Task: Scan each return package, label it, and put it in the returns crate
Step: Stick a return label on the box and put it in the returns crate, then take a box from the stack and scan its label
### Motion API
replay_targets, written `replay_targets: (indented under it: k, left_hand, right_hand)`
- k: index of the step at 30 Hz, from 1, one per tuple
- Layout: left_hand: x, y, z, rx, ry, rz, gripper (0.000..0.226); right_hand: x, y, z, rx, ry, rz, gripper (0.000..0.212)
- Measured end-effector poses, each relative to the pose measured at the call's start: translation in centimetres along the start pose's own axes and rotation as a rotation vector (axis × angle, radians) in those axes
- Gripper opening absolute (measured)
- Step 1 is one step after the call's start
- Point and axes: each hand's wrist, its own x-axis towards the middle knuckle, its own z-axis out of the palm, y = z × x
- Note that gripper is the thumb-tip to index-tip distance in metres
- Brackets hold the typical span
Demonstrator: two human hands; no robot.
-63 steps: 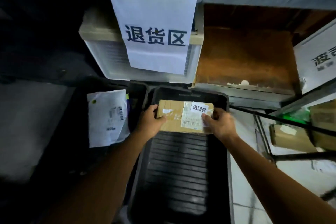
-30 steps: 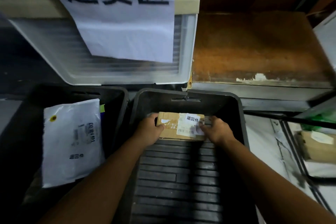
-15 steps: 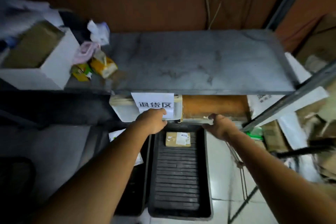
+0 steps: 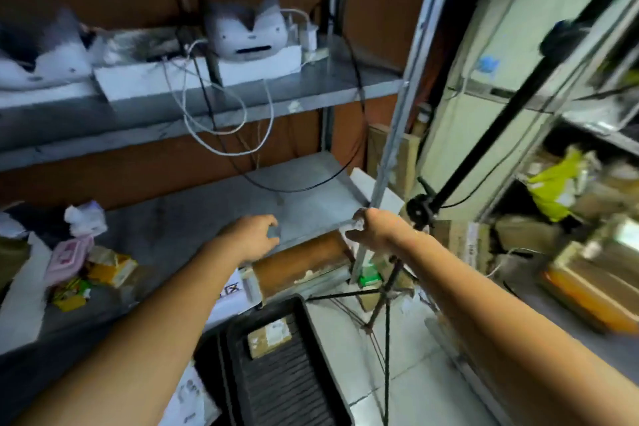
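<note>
A small cardboard package [image 4: 269,337] with a white label lies flat at the far end of the black returns crate [image 4: 320,349] on the floor, below my arms. Neither hand touches it. My left hand [image 4: 254,235] hovers over the front edge of the grey metal shelf [image 4: 193,218], fingers loosely curled and holding nothing. My right hand [image 4: 371,230] is at the shelf's front right corner beside the metal upright, and its fingers curl onto that edge. The view is blurred.
A white mailer bag [image 4: 188,394] lies left of the crate. Snack packets [image 4: 110,265] and a pink pack [image 4: 69,258] sit on the shelf's left part. White cat-shaped devices [image 4: 247,35] with cables stand on the upper shelf. A black tripod [image 4: 385,304] stands right of the crate.
Both hands let go of the package, which stays in the crate. The hands rose to shelf height, and the view swung upward and to the right.
</note>
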Motion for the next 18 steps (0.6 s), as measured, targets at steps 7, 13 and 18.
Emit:
replay_targets:
  k: [7, 13, 18]
  left_hand:
    - [-3.5, 16.0, 0.1, 0.134, -0.038, 0.209, 0.047]
    - [-7.8, 31.5, 6.0, 0.186, -0.132, 0.353, 0.044]
    - [-10.6, 44.1, 9.5, 0.172, -0.143, 0.455, 0.048]
  right_hand:
    - [-12.4, 11.5, -5.8, 0.05, 0.119, 0.18, 0.048]
    - [-23.6, 24.8, -7.5, 0.071, 0.185, 0.334, 0.055]
    - [-31.5, 35.0, -8.5, 0.124, 0.233, 0.443, 0.051]
